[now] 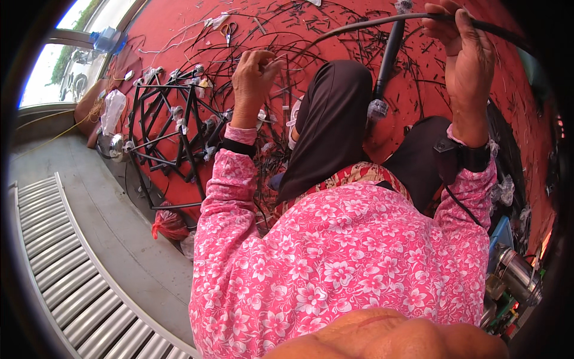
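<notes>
My right hand (pixel 463 57) is raised at the upper right, its fingers closed round a long black flexible strip (pixel 376 23). The strip arcs leftward over the floor and runs past the hand toward the right rim. At the upper left of my lap, my left hand (pixel 254 78) is closed with its fingertips pinched together. Anything small between them is too fine to make out. Below the strip, a straight black tube (pixel 390 58) with clear plastic wrapped on its ends leans beside my knee.
Black tubular frames (pixel 173 128) with plastic-wrapped joints stand at the left. Scissors (pixel 228 31) and black scraps lie on the red floor (pixel 173 27). A roller conveyor (pixel 78 257) lies lower left, near a red bag (pixel 168 224). A metal flask (pixel 517 275) is at lower right.
</notes>
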Motion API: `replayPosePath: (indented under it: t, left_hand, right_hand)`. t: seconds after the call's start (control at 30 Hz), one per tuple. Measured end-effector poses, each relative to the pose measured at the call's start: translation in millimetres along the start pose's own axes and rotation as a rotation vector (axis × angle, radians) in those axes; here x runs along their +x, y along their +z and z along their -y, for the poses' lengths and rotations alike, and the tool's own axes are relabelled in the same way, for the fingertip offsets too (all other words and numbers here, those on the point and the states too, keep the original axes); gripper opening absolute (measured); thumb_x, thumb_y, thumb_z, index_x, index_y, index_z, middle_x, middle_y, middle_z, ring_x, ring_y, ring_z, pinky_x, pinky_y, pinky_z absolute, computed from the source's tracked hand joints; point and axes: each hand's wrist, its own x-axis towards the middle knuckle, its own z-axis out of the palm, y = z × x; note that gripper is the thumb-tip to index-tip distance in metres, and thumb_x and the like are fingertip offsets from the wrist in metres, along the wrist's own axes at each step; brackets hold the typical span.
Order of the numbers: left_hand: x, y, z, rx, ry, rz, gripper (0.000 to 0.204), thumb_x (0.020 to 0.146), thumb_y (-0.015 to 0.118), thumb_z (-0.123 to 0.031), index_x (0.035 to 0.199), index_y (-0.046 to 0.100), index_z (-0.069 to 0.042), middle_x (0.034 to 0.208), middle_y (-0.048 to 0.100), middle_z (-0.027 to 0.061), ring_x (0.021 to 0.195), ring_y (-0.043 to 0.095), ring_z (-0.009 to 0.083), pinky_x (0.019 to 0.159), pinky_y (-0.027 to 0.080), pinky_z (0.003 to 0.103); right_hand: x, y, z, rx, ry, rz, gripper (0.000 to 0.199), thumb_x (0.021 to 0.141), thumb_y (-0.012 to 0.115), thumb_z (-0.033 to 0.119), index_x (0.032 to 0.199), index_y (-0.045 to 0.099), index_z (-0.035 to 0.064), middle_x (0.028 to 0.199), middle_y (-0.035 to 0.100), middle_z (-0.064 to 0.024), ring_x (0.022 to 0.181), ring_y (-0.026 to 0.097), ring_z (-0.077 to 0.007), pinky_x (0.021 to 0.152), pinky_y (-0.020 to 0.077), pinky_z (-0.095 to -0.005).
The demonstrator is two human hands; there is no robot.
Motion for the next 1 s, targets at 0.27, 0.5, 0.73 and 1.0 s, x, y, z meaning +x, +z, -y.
replayPosePath:
  t: [0.27, 0.5, 0.73, 1.0]
  left_hand:
    - [1, 55, -47, -0.782, -0.198, 0.314, 0.041, 0.097, 0.070, -0.036, 0.115, 0.066, 0.001, 0.098, 0.069, 0.0080, 0.094, 0.067, 0.0173, 0.084, 0.054, 0.031]
    - [-52, 31, -58, -0.980, -0.463, 0.494, 0.031, 0.107, 0.053, -0.026, 0.101, 0.072, -0.002, 0.071, 0.051, -0.0082, 0.062, 0.041, 0.0007, 0.056, 0.032, 0.019]
    - [-68, -57, 58, -0.635, -0.647, -0.244, 0.035, 0.109, 0.051, -0.032, 0.094, 0.071, -0.006, 0.063, 0.041, -0.0105, 0.051, 0.034, 0.0010, 0.046, 0.024, 0.021]
    - [-79, -178, 123, -0.299, -0.663, -0.632, 0.038, 0.109, 0.053, -0.034, 0.097, 0.070, -0.002, 0.063, 0.039, -0.0093, 0.053, 0.031, 0.0013, 0.047, 0.022, 0.024]
  right_hand:
    - [15, -28, 4, 0.010, 0.078, 0.089, 0.038, 0.109, 0.050, 0.026, 0.126, 0.063, -0.0053, 0.114, 0.072, -0.0181, 0.092, 0.072, -0.0215, 0.088, 0.0575, -0.0343]
    - [19, -39, -1, -0.195, 0.048, 0.078, 0.034, 0.105, 0.061, 0.032, 0.117, 0.071, 0.0018, 0.089, 0.070, -0.0032, 0.076, 0.066, -0.0089, 0.068, 0.0510, -0.0223]
    - [27, -77, -28, -0.278, 0.455, 0.257, 0.041, 0.105, 0.059, 0.036, 0.125, 0.068, 0.0017, 0.093, 0.070, -0.0005, 0.078, 0.065, -0.0079, 0.069, 0.0499, -0.0209]
    - [49, -75, -37, -0.110, 0.404, 0.134, 0.042, 0.105, 0.058, 0.036, 0.122, 0.068, -0.0006, 0.104, 0.073, -0.0086, 0.089, 0.071, -0.0157, 0.078, 0.0572, -0.0289]
